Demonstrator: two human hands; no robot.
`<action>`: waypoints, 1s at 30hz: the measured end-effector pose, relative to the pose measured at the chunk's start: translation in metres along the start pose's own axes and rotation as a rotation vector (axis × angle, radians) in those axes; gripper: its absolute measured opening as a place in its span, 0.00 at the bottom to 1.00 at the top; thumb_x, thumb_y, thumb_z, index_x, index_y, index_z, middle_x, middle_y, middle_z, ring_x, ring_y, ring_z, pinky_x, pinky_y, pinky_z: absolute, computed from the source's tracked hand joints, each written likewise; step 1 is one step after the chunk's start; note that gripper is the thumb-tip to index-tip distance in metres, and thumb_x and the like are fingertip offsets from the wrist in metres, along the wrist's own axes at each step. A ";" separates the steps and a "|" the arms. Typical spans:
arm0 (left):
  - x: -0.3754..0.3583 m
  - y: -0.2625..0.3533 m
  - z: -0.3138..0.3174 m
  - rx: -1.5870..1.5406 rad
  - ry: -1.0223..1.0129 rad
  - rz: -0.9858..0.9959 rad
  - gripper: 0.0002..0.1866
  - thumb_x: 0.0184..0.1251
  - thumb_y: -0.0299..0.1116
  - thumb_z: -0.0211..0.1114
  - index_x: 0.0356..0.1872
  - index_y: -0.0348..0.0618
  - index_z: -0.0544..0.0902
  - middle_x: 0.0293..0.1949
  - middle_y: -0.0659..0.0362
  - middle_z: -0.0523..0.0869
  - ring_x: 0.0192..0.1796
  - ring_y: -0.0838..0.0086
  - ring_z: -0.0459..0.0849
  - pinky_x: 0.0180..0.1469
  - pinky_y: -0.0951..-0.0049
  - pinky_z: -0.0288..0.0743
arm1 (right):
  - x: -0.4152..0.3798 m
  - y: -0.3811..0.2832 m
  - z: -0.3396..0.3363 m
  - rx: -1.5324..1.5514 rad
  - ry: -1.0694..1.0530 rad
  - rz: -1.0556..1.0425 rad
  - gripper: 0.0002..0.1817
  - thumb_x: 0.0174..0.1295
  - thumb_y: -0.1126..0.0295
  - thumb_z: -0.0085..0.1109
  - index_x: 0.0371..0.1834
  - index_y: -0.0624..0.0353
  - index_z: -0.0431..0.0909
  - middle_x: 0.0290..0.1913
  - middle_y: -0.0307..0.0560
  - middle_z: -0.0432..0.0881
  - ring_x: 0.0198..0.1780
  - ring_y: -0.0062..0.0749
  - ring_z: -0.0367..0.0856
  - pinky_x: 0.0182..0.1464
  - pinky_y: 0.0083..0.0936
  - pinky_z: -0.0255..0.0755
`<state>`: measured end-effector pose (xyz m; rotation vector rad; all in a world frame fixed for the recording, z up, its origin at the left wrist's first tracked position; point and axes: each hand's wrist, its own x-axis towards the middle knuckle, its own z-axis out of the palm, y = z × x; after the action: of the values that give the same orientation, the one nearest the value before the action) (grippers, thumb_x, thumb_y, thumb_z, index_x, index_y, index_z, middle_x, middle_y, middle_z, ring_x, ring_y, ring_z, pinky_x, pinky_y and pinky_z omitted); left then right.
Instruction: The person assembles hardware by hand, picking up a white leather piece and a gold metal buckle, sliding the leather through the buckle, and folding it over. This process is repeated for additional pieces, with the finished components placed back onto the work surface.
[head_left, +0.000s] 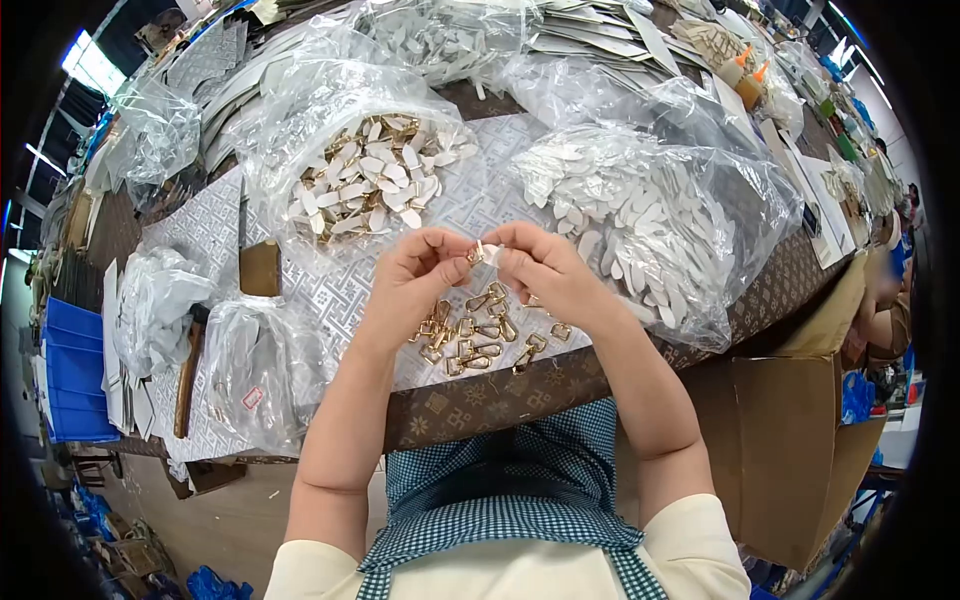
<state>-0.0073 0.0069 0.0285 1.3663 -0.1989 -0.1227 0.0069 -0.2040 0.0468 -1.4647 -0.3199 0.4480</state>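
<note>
My left hand (pixel 428 278) pinches a small gold metal clasp (pixel 474 257) above the patterned sheet. Close against it, my right hand (pixel 545 268) holds a small white tab (pixel 490 254) at the clasp. Loose gold clasps (pixel 480 345) lie on the sheet just below my hands. Beyond my left hand, a plastic bag (pixel 370 180) holds gold clasps with white tabs. Another open bag (pixel 640 220) of white tabs lies beyond and to the right of my right hand.
A hammer (pixel 187 375) and a knotted plastic bag (pixel 255 370) lie at the left, near a blue bin (pixel 75 370). Orange-tipped bottles (pixel 750 85) stand at the back right. A cardboard box (pixel 785 430) is at the right, with a person (pixel 885 325) beyond it.
</note>
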 end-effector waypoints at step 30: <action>0.002 0.001 -0.008 0.029 0.131 -0.180 0.09 0.79 0.35 0.55 0.39 0.40 0.75 0.30 0.60 0.83 0.27 0.78 0.84 0.31 0.78 0.81 | 0.033 -0.004 0.033 -0.685 0.171 -0.277 0.12 0.57 0.67 0.62 0.38 0.64 0.78 0.30 0.57 0.84 0.34 0.50 0.86 0.40 0.35 0.78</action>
<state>-0.0034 0.0146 0.0279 1.4144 0.0323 -0.1804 0.0206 -0.1592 0.0519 -2.0701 -0.5645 -0.0284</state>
